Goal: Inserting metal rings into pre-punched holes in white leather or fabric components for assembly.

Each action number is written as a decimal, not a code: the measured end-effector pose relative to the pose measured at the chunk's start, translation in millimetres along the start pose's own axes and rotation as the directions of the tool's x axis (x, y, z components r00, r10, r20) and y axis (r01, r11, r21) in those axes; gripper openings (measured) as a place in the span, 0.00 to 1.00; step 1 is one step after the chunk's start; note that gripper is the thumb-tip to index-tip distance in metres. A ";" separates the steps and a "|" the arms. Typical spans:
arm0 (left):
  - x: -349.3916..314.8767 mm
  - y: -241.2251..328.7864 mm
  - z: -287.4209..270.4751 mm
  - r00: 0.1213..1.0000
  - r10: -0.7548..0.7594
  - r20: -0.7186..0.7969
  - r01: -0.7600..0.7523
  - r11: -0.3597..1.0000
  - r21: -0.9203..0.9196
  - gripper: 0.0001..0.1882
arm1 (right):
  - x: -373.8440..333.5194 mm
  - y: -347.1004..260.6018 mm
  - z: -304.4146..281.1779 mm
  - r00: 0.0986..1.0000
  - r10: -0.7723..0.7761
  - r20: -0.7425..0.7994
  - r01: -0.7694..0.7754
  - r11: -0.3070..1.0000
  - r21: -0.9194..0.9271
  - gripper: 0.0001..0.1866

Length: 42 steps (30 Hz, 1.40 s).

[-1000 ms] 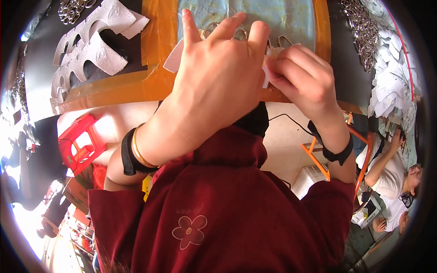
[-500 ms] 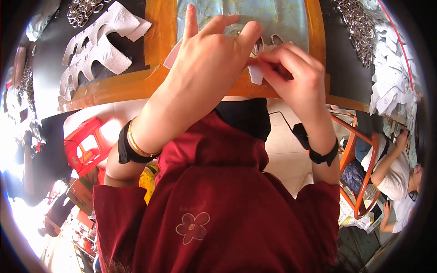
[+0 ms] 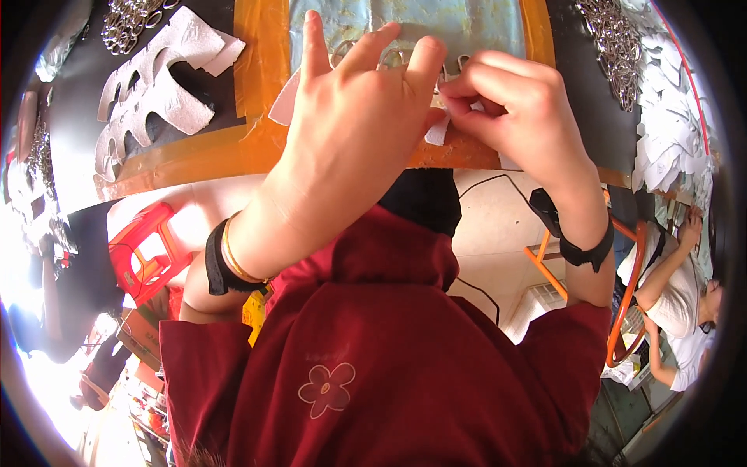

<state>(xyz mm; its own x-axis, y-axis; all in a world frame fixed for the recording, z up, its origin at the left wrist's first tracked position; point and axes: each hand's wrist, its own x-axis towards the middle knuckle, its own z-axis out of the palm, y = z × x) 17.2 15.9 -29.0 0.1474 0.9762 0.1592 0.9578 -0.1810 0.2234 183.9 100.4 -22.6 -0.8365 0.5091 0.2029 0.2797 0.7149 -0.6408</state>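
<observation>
My left hand (image 3: 354, 117) lies palm down over a pale, felt-like cut piece (image 3: 285, 105), its fingers spread. The thumb rests by a short white tab (image 3: 437, 132) at the piece's right end. Several metal rings (image 3: 395, 57) show between and beyond my left fingers. My right hand (image 3: 517, 97) is closed in a pinch at the right end of the piece, close to my left thumb and a ring. Its fingertips appear to grip the piece's edge there. Most of the piece is hidden under my left hand.
More pale cut pieces (image 3: 159, 93) lie on the dark table at left, below a heap of metal rings (image 3: 132, 23). At right are another ring heap (image 3: 611, 47) and a pile of white pieces (image 3: 673, 140). Orange tape (image 3: 187, 159) borders a blue-grey sheet (image 3: 475, 27).
My right hand has shifted slightly up and right, its wrist and elbow swinging outward. My left hand stays nearly in place, spread over the piece. More rings show between its fingers.
</observation>
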 end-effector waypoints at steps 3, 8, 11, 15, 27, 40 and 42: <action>1.2 2.8 -1.9 0.998 -0.036 0.057 0.035 0.999 0.020 0.21 | -2.7 -0.7 2.8 0.984 -0.173 -0.047 0.160 0.965 -0.207 0.08; -0.7 0.7 0.8 0.999 -0.020 0.044 0.020 1.000 0.005 0.21 | -12.4 -1.5 14.0 0.979 -0.197 -0.044 0.173 0.930 -0.323 0.08; 0.7 -3.1 -2.6 0.998 0.025 0.061 -0.026 1.000 0.001 0.20 | -19.0 -1.0 18.0 0.978 -0.187 -0.093 0.151 0.940 -0.305 0.07; 8.3 -9.0 -8.3 0.993 0.088 0.080 -0.086 0.996 -0.022 0.20 | -23.2 -20.0 25.2 0.991 -0.013 -0.135 -0.018 0.974 -0.226 0.09; 29.5 -20.5 -30.8 0.903 0.393 -0.172 -0.421 0.887 -0.188 0.06 | -41.6 -43.3 55.4 0.957 0.126 -0.261 -0.220 0.902 -0.370 0.20; 64.9 -33.4 -17.9 0.649 0.754 0.102 -0.742 0.657 -0.137 0.06 | -43.8 -39.8 62.1 0.949 0.135 -0.283 -0.241 0.893 -0.380 0.18; 63.4 -28.7 -20.7 0.584 0.807 0.089 -0.804 0.590 -0.071 0.06 | -43.4 -40.0 60.7 0.954 0.126 -0.271 -0.233 0.881 -0.412 0.17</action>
<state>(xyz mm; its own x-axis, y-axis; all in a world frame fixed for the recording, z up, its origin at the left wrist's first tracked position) -6.0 80.5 -5.4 0.8807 0.4352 0.1872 0.4295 -0.9002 0.0723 180.4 20.6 -50.7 -0.6356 0.7054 0.3137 0.6351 0.7088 -0.3071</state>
